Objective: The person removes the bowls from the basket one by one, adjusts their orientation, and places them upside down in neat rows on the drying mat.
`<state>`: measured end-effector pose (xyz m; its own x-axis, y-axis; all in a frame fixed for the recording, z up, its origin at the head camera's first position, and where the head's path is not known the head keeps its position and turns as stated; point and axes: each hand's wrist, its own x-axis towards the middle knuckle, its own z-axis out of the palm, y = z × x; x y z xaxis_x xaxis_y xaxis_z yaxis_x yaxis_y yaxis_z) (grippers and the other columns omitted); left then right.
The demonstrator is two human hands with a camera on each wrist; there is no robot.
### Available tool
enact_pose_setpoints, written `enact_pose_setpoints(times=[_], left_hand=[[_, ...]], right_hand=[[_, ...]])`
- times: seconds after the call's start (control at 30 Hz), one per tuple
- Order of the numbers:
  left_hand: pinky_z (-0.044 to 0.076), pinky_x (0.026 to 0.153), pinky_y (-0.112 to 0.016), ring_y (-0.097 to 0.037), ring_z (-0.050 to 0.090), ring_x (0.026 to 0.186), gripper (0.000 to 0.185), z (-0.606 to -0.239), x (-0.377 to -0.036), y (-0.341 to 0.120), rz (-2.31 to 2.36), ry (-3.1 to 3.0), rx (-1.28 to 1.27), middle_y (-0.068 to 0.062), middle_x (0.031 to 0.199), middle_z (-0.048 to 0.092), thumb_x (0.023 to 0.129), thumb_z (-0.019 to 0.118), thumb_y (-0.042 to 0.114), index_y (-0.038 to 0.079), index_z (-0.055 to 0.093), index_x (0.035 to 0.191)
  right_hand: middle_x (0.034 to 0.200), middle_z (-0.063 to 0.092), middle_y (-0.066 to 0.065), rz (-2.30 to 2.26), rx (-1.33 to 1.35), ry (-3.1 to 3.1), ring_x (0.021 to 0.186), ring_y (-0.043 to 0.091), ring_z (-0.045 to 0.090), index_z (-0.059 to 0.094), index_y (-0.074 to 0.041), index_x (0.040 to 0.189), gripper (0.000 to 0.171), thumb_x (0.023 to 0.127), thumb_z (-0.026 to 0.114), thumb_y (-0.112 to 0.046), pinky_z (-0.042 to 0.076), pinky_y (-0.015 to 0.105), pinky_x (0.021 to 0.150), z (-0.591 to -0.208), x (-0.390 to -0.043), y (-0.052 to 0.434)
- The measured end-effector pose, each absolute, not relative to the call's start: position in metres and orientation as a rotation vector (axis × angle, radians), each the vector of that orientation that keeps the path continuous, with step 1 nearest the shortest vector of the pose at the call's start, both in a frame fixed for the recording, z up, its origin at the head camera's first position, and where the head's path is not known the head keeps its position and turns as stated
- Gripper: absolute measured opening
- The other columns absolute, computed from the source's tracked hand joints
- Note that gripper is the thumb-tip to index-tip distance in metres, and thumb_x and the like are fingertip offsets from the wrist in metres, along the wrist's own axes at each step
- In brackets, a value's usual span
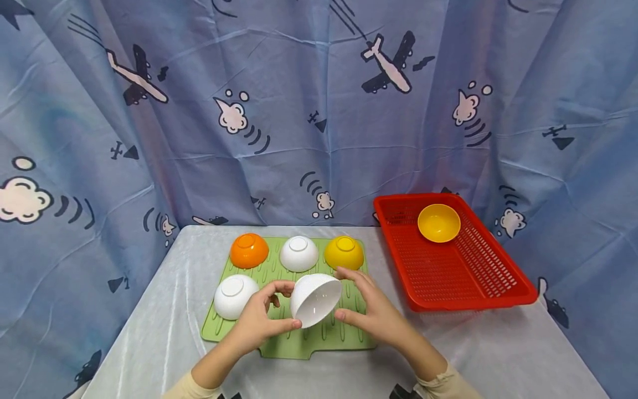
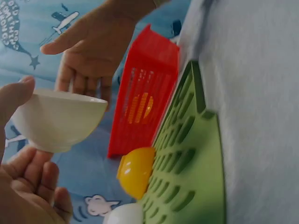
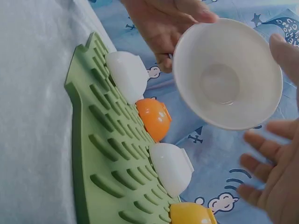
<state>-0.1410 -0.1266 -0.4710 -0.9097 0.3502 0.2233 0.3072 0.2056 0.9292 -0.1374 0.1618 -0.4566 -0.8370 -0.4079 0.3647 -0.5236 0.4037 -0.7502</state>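
Note:
A white bowl (image 1: 316,301) is held tilted above the green drying mat (image 1: 286,346), its hollow side facing down and to the right in the head view. My left hand (image 1: 259,318) pinches it, thumb at the rim and fingers toward the base. Close by on the bowl's other side is my right hand (image 1: 371,307), fingers spread; in the left wrist view its palm (image 2: 96,58) shows, holding nothing. Upside down on the mat sit an orange bowl (image 1: 249,251), a white bowl (image 1: 299,254), a yellow bowl (image 1: 344,253) and another white bowl (image 1: 233,299).
To the right stands a red slotted basket (image 1: 406,277) with a yellow bowl (image 1: 439,223) inside, its opening visible. A pale cloth (image 1: 154,327) covers the table. Behind hangs a blue curtain (image 1: 284,72) printed with planes.

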Motion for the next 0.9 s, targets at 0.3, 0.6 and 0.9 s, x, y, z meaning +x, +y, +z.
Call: enact_pose_setpoints(times=[0.3,0.6,0.9], left_hand=[[0.048,0.097,-0.04,-0.013,0.052,0.117,0.073,-0.465,-0.139,-0.13,1.48,2.854,1.103,0.011,0.128,0.062,0.068,0.095,0.036,0.026,0.063,0.133],[0.038,0.097,-0.04,-0.018,0.049,0.115,0.078,-0.464,-0.142,-0.129,1.247,2.962,1.49,0.001,0.128,0.06,0.066,0.094,0.034,0.015,0.062,0.134],[0.041,0.101,-0.042,-0.02,0.047,0.122,0.087,-0.462,-0.141,-0.129,1.35,2.913,1.33,0.001,0.136,0.057,0.061,0.095,0.035,0.018,0.061,0.139]], right_hand=[[0.133,0.062,0.009,1.522,0.879,-2.703,0.119,0.035,0.058,0.054,-0.008,0.146,0.058,0.098,0.069,-0.037,0.045,0.063,0.099,-0.457,-0.138,0.162],[0.142,0.059,0.012,1.576,0.793,-2.783,0.134,0.037,0.053,0.054,-0.006,0.145,0.064,0.093,0.076,-0.035,0.038,0.066,0.109,-0.465,-0.141,0.159],[0.139,0.063,0.005,1.633,0.654,-2.757,0.133,0.033,0.054,0.058,-0.01,0.141,0.072,0.081,0.086,-0.037,0.035,0.069,0.11,-0.467,-0.142,0.155]])
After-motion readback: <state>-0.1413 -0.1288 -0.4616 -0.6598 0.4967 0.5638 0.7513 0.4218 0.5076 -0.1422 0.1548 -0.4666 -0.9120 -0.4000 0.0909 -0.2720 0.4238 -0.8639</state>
